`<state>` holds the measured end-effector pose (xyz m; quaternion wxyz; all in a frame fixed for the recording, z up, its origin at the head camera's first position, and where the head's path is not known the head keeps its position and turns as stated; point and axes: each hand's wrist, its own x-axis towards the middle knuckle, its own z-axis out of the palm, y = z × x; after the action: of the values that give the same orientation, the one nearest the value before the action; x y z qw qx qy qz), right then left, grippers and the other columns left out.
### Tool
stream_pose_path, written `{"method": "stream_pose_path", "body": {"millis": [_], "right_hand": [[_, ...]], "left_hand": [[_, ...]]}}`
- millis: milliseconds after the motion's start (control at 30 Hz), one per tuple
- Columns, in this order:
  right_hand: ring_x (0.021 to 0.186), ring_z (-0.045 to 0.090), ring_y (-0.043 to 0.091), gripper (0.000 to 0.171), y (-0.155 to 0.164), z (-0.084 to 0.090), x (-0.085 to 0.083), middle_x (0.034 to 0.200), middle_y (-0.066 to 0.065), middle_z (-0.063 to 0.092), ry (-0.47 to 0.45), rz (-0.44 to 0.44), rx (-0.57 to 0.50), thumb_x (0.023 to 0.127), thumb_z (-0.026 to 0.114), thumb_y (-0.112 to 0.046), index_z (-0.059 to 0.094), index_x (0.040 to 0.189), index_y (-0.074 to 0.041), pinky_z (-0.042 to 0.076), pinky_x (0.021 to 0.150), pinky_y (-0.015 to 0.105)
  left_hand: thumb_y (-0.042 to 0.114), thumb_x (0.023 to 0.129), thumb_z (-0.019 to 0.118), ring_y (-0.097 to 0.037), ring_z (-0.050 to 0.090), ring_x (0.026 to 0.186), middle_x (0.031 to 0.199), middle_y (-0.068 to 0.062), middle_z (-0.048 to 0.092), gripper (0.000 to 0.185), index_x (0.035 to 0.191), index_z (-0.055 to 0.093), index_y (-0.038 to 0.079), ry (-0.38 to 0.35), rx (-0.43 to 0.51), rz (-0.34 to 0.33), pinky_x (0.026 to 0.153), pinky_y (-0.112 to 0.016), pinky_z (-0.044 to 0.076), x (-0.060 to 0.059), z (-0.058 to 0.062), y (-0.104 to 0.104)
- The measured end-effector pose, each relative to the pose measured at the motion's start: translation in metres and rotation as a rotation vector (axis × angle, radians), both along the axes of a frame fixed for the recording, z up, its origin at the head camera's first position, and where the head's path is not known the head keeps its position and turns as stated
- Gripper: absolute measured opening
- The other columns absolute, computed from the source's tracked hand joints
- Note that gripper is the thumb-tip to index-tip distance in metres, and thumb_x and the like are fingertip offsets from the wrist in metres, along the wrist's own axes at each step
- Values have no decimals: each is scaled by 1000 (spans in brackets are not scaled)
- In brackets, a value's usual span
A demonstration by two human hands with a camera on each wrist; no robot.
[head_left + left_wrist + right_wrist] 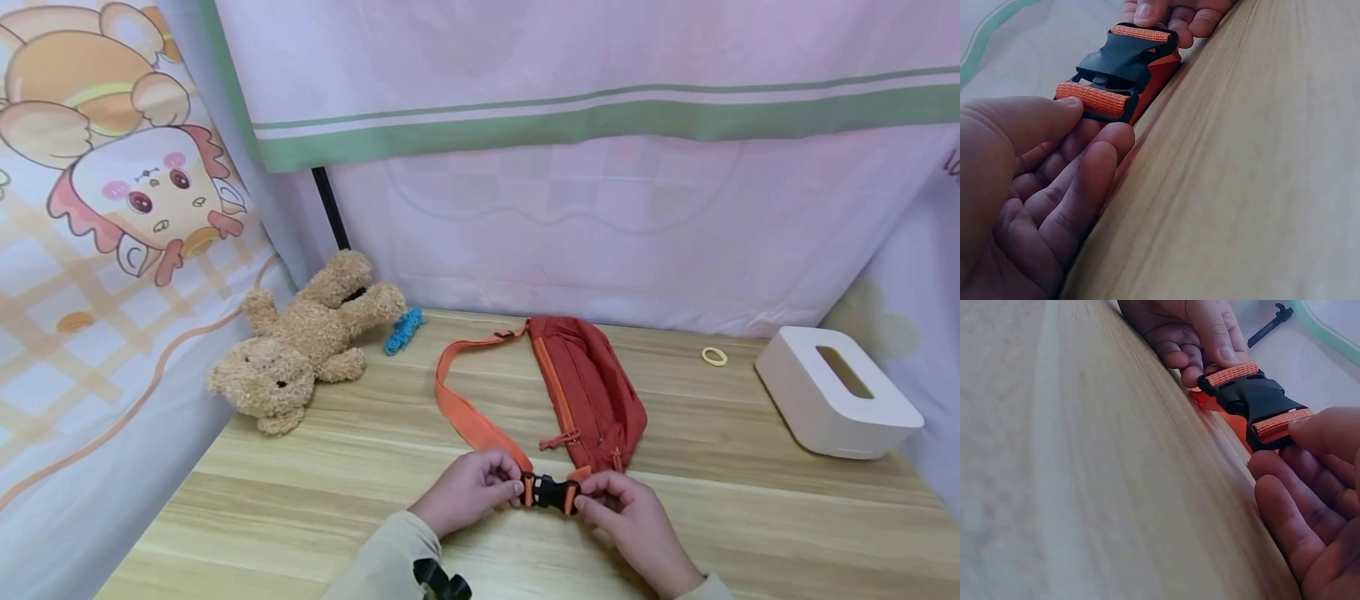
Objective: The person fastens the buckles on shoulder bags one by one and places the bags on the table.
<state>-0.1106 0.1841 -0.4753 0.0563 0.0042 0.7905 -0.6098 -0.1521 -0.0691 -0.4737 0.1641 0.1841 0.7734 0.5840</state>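
Black buckle (549, 492) lies on the counter (300, 500) at 6 o'clock, joined. Left hand (465, 490) fingers pinch its left end; right hand (626, 510) fingers pinch its right. Red waist bag (592, 392) lies behind.

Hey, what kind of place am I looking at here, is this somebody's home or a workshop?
Most likely a home, perhaps a bedroom desk: a wooden table hemmed in by cartoon-print curtains, with a teddy bear and a white tissue box on it. No tools are in view.
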Motion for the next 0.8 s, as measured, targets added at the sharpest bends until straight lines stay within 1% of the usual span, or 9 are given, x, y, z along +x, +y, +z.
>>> {"method": "stream_pose_path", "body": {"millis": [233,433,567,700,800], "right_hand": [[79,65,16,14,0,0,0,99,9,70,6,9,34,86,80,-12,71,95,-5,57,69,29],[76,64,16,15,0,-1,0,97,9,69,36,23,29,87,78,-12,68,96,-5,55,67,28],[74,64,17,14,-1,-1,0,95,9,69,29,17,16,87,77,-8,66,95,-4,55,67,29],[74,64,18,16,-1,-1,0,92,9,70,10,-1,10,86,78,-8,65,94,-3,55,67,28],[74,64,18,17,-1,0,0,91,9,70,-5,-12,11,85,79,-9,66,94,-3,56,66,28]], "left_hand": [[17,96,70,-10,62,69,82,3,67,6,91,67,15,6,-60,-2,59,-23,51,-1,-2,0],[20,96,70,-13,61,67,79,2,65,7,94,65,16,-4,-65,21,53,-24,47,-1,-2,-1],[19,96,70,-13,63,68,78,2,66,7,94,65,14,-6,-57,26,54,-24,48,-1,-2,-1],[14,96,70,-14,67,73,81,0,68,9,97,66,6,5,-10,20,62,-25,55,-2,-2,-1],[11,95,69,-15,68,75,83,-2,69,10,98,66,2,0,24,12,66,-25,57,-2,-2,-1]]}}
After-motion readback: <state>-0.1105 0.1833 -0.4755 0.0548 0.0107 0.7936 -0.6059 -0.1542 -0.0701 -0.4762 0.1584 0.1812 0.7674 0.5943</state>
